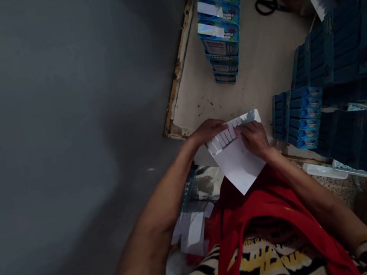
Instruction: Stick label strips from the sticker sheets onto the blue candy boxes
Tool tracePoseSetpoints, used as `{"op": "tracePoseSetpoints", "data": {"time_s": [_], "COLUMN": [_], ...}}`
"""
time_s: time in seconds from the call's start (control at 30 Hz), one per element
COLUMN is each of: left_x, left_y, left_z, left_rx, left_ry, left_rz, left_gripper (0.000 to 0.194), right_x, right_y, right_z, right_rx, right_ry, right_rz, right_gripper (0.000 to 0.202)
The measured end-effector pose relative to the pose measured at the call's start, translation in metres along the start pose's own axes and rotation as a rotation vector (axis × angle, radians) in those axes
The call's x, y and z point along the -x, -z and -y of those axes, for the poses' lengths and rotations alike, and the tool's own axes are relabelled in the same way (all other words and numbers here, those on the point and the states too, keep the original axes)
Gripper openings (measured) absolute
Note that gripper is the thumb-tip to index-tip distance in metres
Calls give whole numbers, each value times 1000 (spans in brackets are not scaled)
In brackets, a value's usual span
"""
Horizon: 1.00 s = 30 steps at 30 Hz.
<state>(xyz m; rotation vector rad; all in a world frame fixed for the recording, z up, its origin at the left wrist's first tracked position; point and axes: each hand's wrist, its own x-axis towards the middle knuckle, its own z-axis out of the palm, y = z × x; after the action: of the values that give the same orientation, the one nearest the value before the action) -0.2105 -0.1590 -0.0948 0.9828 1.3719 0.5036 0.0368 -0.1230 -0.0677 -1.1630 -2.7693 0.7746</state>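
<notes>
Dim corner: bare grey wall [57, 107] on the left, pale tabletop [261, 55] beside it, the wooden edge chipped and worn. On the tabletop, a row of blue boxes [221, 38] near that edge, white strips across the tops of several. Black-handled scissors [265, 2] lie farther back. To the right, a large stack of blue cartons [339, 34], with a smaller pile [303, 118] just beside it.

White sheet [240, 165] in front of the red apron [244, 228], at the near end of the tabletop, one corner pointing down toward the wearer. Pale strips line its upper part (print too small to read). Left hand [211, 129] grasps the sheet's upper left edge. Right hand [254, 138] has curled fingers against the upper right part; cannot tell whether they pinch a strip.
</notes>
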Motion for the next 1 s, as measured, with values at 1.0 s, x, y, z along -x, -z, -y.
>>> {"op": "tracePoseSetpoints", "data": {"time_s": [1.0], "left_x": [-54], "left_y": [-162], "left_z": [-155], "left_rx": [614], "left_ry": [-148], "left_rz": [-364], "left_gripper": [30], "right_x": [52], "right_y": [178], "right_z": [-71], "right_rx": [-524], "right_ry": [-784], "right_rz": [-446], "right_gripper": [32]}}
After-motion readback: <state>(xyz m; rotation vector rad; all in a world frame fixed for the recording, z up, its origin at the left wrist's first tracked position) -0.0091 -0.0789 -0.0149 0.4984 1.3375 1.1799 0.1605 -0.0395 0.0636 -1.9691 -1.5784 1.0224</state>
